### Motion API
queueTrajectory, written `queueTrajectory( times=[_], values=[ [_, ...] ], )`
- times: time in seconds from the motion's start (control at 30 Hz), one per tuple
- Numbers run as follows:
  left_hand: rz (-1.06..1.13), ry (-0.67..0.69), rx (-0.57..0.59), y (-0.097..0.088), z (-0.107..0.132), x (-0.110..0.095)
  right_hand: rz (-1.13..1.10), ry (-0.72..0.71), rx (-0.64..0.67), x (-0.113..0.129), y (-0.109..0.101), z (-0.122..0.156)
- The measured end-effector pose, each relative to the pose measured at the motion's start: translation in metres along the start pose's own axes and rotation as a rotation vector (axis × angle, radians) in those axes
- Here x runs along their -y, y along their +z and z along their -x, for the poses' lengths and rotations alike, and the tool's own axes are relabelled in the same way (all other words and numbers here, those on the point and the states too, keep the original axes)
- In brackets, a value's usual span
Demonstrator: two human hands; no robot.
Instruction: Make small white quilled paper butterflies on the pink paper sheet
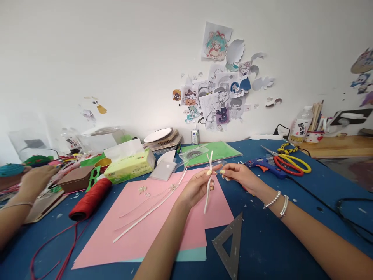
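Observation:
My left hand [196,189] is closed in a pinch around a white cord [207,198], which stands nearly upright and splits into two ends at the top. My right hand [239,175] is beside it with thumb and fingers pinched together; whatever is between them is too small to make out. Below lies pink paper [107,217]. On it rest a second white cord [136,223] with thin strands and a small flower-like ornament [172,187], another ornament [142,189] and some small white beads [147,194].
Right of my hands are a blue glue gun [269,167], red-and-yellow-handled scissors [288,163] and cable. A metal set square [233,249] lies in front. At left are a red thread spool [90,198], a tissue pack [131,165] and another person's hand [36,181].

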State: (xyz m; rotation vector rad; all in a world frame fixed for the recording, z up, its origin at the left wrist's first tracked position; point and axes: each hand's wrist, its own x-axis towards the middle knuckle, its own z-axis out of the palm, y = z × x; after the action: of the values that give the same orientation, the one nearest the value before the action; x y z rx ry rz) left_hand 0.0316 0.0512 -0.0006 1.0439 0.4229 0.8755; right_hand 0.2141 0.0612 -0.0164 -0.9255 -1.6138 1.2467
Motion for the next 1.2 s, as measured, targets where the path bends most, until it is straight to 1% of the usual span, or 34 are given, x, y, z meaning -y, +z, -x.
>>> queueTrajectory(
  times=[0.07,0.27,0.37,0.5,0.6,0.7,0.97,1.1,1.2],
  values=[
    [0.006,-0.005,0.032,0.0,0.001,0.0,-0.016,-0.006,0.031,0.002,0.007,0.001],
    [-0.002,-0.034,0.114,0.0,0.002,0.001,-0.11,0.019,0.195,0.004,0.033,0.007],
    [-0.001,-0.047,0.129,0.001,0.002,0.003,-0.16,0.04,0.224,0.002,0.036,0.008],
    [0.004,-0.044,0.128,0.003,0.002,0.002,-0.213,0.066,0.202,0.001,0.033,0.008],
    [0.002,-0.03,0.105,0.003,0.003,0.0,-0.234,0.08,0.144,0.002,0.025,0.007],
    [0.009,-0.007,0.068,0.002,0.003,-0.002,-0.247,0.072,0.06,0.004,0.013,0.005],
    [0.04,0.04,0.001,0.0,0.003,-0.006,-0.327,-0.022,-0.194,0.003,-0.031,-0.004],
    [0.016,0.041,-0.073,-0.01,0.001,-0.007,-0.359,-0.06,-0.326,0.0,-0.053,-0.006],
    [-0.028,0.026,-0.16,-0.021,-0.004,-0.003,-0.366,-0.049,-0.371,-0.004,-0.059,-0.007]
  ],
)
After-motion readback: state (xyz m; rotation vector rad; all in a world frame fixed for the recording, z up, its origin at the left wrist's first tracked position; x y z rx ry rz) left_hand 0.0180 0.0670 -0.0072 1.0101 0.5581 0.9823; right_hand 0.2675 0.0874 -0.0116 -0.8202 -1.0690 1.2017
